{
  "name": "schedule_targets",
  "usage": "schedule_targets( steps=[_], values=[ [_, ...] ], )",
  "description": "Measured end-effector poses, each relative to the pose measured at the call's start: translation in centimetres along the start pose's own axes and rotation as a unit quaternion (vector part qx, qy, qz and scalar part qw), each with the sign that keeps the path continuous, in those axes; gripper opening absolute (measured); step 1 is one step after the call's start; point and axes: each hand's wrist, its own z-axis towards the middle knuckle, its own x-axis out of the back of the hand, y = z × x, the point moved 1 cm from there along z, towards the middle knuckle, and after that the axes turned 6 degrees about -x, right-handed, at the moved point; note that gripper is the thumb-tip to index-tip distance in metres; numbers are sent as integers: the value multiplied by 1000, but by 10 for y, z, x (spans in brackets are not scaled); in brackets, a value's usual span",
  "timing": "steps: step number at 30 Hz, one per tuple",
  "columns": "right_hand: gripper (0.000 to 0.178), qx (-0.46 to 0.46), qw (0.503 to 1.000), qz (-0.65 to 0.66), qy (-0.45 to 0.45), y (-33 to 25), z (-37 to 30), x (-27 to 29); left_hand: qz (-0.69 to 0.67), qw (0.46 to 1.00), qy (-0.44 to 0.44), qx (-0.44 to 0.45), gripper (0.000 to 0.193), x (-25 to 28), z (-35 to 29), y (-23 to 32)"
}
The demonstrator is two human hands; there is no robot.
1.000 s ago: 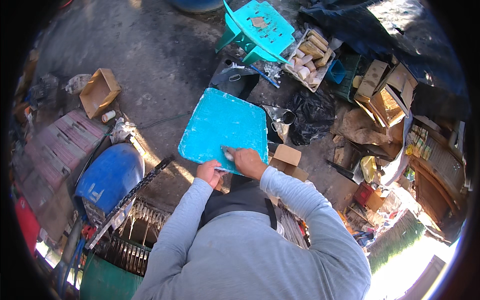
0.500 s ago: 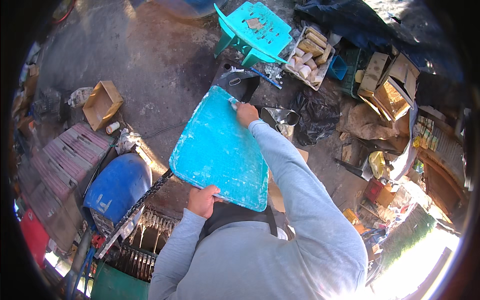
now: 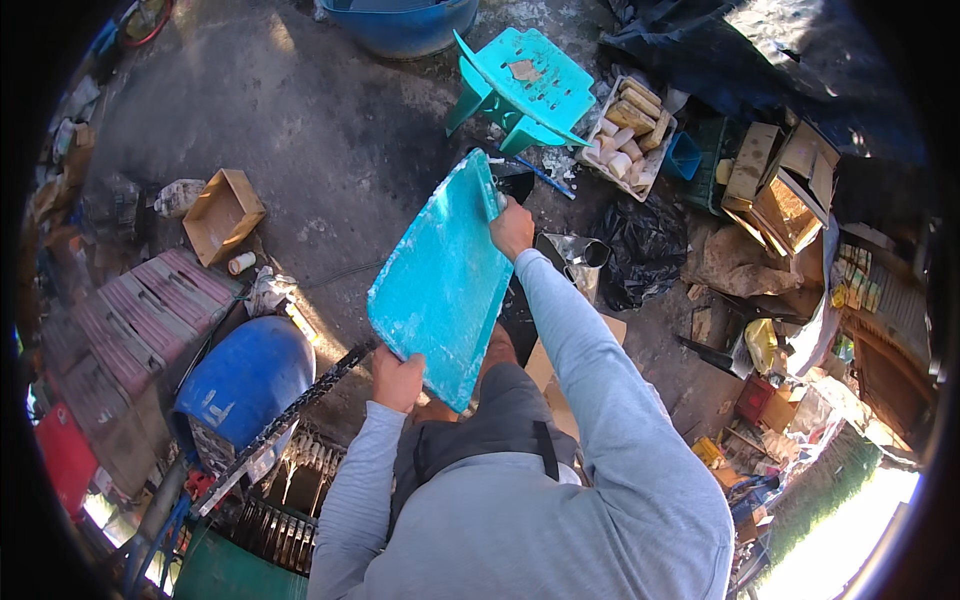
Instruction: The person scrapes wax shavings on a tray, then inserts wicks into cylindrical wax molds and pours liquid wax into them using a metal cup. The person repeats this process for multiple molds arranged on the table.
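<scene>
while the blue board (image 3: 440, 290) tilts in front of me, its long way running out from me, my left fingers (image 3: 411, 370) grip its near left edge; my right fingers (image 3: 506, 216) curl at its far right edge, but i cannot tell what they hold.

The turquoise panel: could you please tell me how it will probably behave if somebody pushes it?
The turquoise panel is probably stiff, as its broad surface shows no obvious sag. Whitish residue along its edge might make it slippery there. Because it is tilted, a push could tip it further.
</scene>
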Motion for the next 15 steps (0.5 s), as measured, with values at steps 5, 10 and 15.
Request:
schedule_targets(
  steps=[5,10,15],
  values=[
    [51,238,935,229,128,-60,-152,77,260,950,57,-164,21,-10,30,15],
    [58,324,938,-28,116,-81,-225,136,387,840,58,-376,44,5,29,42],
    [40,172,984,-23,-36,-16,-123,62,453,763,21,-461,44,32,22,46]
  ],
)
